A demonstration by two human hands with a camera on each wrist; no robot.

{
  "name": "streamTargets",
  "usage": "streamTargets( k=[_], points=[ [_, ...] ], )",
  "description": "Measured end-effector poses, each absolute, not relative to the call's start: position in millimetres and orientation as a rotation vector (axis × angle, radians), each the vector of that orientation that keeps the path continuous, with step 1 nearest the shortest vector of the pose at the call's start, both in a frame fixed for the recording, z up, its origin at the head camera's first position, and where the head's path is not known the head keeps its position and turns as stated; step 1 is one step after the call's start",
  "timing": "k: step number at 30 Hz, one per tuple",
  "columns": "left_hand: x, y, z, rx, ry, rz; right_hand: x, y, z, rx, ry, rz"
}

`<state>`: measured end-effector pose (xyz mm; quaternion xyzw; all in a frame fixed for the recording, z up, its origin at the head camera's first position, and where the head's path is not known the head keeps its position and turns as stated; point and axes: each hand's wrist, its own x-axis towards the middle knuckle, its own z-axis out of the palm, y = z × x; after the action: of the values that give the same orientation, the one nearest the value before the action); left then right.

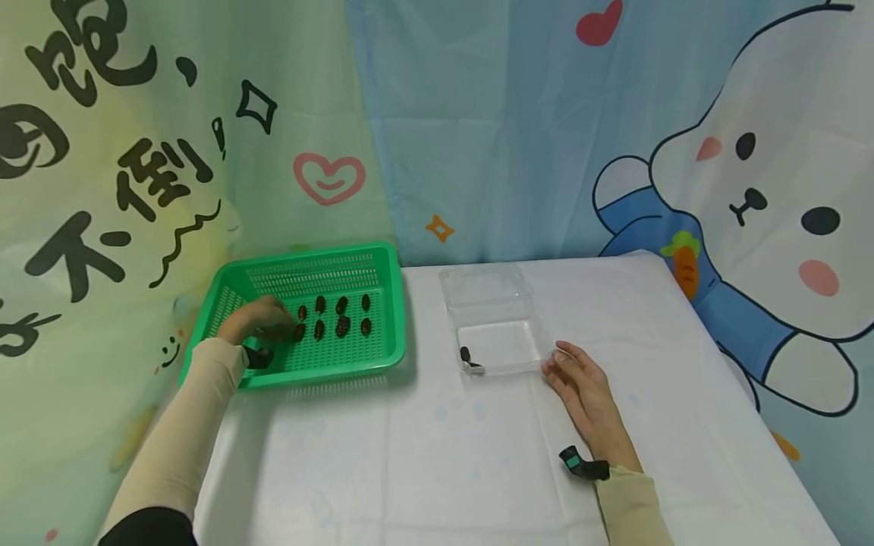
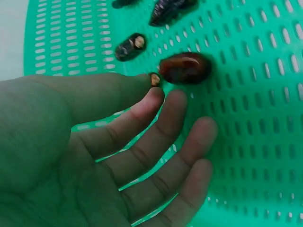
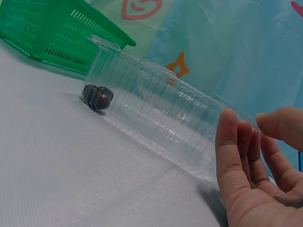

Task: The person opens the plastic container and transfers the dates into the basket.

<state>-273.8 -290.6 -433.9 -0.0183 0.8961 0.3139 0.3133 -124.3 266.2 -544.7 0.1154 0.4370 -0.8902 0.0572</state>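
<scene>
My left hand [image 1: 259, 320] reaches into the left part of a green plastic basket [image 1: 321, 375]. Between its thumb and index finger it pinches a date [image 2: 155, 79], of which only the stem end shows; the other fingers are spread loosely. Just beyond the fingertips lies a glossy brown date [image 2: 185, 68]. Several more dark dates [image 1: 343, 327] lie in two rows on the basket floor. At the right, my right hand [image 1: 583, 390] holds the near right corner of a clear plastic box [image 3: 156, 113], thumb at the rim and fingers along the wall. Dark dates [image 3: 97, 97] sit in the box's near left corner.
The box's clear lid [image 1: 485, 288] stands folded back on the far side. Basket and box are side by side on a white tablecloth [image 1: 437, 462]. Behind the table hangs a printed curtain [image 1: 464, 136] with cartoon figures.
</scene>
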Motion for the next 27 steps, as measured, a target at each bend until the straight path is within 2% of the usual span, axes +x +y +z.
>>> streamTargets(
  k=[10,27],
  points=[
    [-273.4,-278.0,-417.5,0.121,2.510,0.864,-127.5,267.7,-544.8,0.346,1.345,-2.688],
    [-243.1,-203.3,-381.9,0.459,2.601,0.789,-125.5,268.1,-547.0,0.339,1.298,-2.712]
  ],
)
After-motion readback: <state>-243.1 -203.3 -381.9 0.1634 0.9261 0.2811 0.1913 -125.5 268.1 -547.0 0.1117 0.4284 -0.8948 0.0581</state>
